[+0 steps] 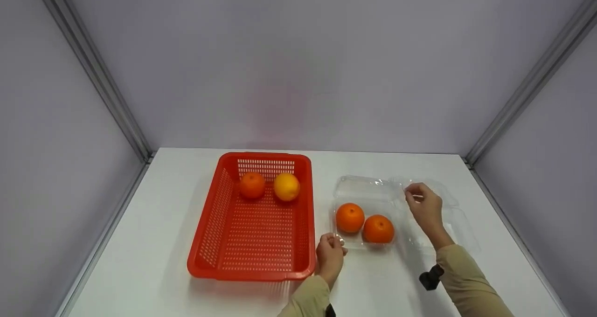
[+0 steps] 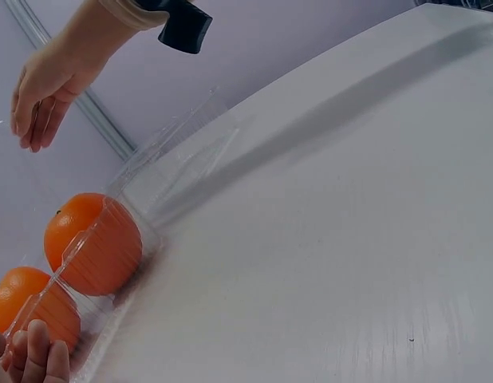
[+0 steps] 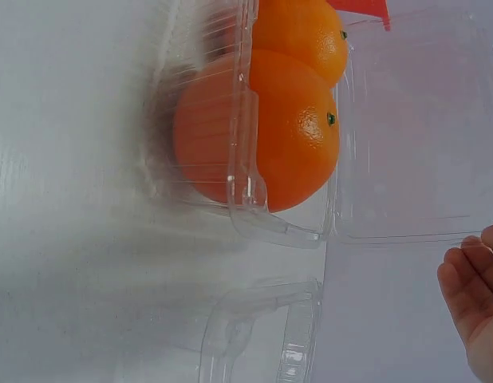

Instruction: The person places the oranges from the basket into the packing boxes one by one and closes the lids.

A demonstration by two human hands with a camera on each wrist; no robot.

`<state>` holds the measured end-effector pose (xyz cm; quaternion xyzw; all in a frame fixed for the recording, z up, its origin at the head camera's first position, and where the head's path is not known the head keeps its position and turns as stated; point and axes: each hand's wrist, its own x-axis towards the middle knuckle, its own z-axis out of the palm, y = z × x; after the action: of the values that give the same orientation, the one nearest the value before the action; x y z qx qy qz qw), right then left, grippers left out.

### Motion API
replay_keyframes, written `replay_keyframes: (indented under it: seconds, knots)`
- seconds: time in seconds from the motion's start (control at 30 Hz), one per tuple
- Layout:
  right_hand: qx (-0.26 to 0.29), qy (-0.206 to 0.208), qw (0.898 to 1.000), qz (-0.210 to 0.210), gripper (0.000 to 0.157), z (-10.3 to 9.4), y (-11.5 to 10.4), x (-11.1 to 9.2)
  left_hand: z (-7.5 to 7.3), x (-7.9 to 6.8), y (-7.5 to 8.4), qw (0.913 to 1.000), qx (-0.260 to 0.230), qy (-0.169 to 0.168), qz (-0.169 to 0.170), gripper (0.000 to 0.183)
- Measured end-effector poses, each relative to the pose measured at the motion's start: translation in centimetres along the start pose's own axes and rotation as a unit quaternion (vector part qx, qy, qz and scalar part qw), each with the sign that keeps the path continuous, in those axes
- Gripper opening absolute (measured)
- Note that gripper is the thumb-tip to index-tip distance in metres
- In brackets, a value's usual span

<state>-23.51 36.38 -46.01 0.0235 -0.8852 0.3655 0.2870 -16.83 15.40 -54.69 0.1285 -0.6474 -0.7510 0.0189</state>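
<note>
Two glossy round oranges [image 1: 350, 217] sat inside a clear plastic hinged box [image 3: 288, 232] on the white bench [image 1: 144, 242], its thin transparent lid [image 3: 422, 136] open at twelve o'clock. Left hand [image 1: 331, 254] pinched the box's rim at eight o'clock; right hand [image 1: 426, 210] pinched the lid's edge at two o'clock. Red perforated plastic basket [image 1: 252, 276], two more fruits inside, at nine; a second clear plastic box [image 3: 298, 343] at three. Lid work seemed the step in hand. My judgement: keep the left anchor firm, swing the lid evenly about its hinge — thin plastic would twist if led by one corner — and mind the oranges, which stood above the rim. No brand, label or writing legible.
</note>
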Motion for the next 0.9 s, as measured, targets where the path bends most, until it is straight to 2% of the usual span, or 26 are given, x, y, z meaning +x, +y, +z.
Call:
replay_keyframes:
  seconds: [0.33,0.53,0.9]
  knots:
    - [0.013,-0.002,0.997,-0.072,0.021,0.0,-0.3,-1.4,0.0,0.0,-0.1,0.9998,0.012,-0.005,-0.013,0.008]
    - [-0.013,0.02,0.991,-0.128,0.018,-0.5,-0.5,-1.9,0.0,0.2,-0.3,0.9999,0.01,-0.003,-0.006,0.01]
    - [-0.039,-0.007,0.98,-0.197,0.024,-1.0,0.8,-2.9,-0.2,0.2,-0.2,0.9997,0.026,-0.003,-0.001,0.011]
